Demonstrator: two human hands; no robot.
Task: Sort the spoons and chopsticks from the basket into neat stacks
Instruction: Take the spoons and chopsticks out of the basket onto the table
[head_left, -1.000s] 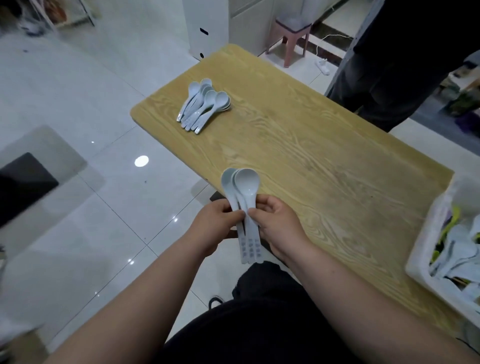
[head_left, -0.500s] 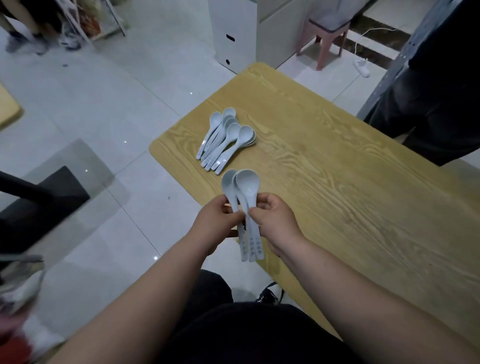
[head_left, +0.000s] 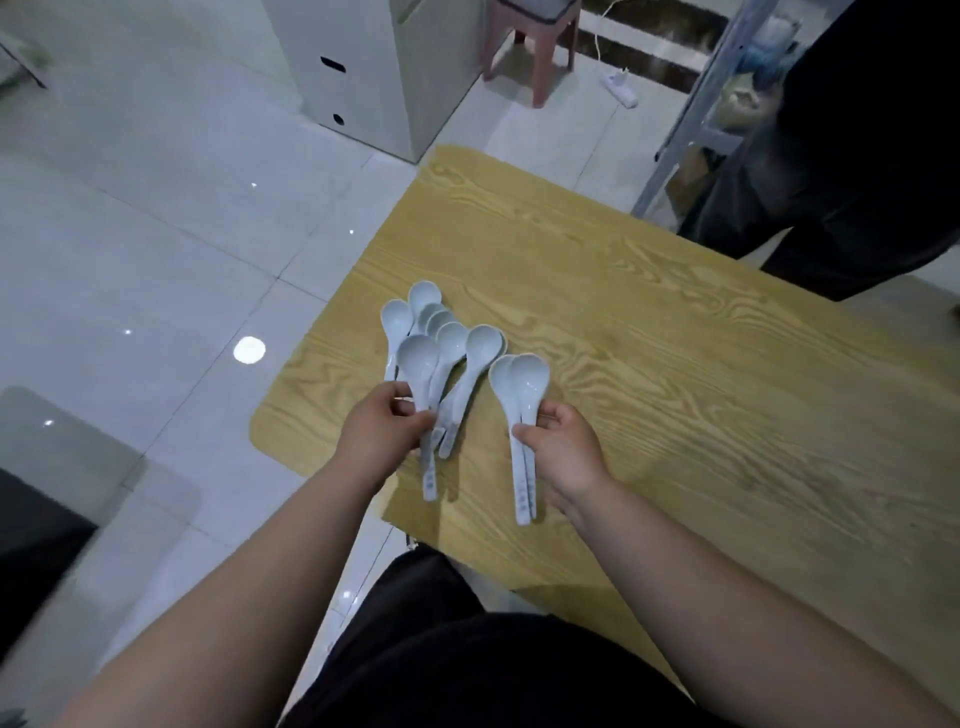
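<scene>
The left hand is pinching one spoon by its handle, over the spoon pile lying near the table's left edge; the right hand, apart at its 3 o'clock, is gripping two nested spoons; bare tabletop is spreading toward 3 o'clock.

- The only camera rides on my head, looking forward and steeply down.
- My left hand and right hand sit close, mid-frame; the counter runs beyond them.
</scene>
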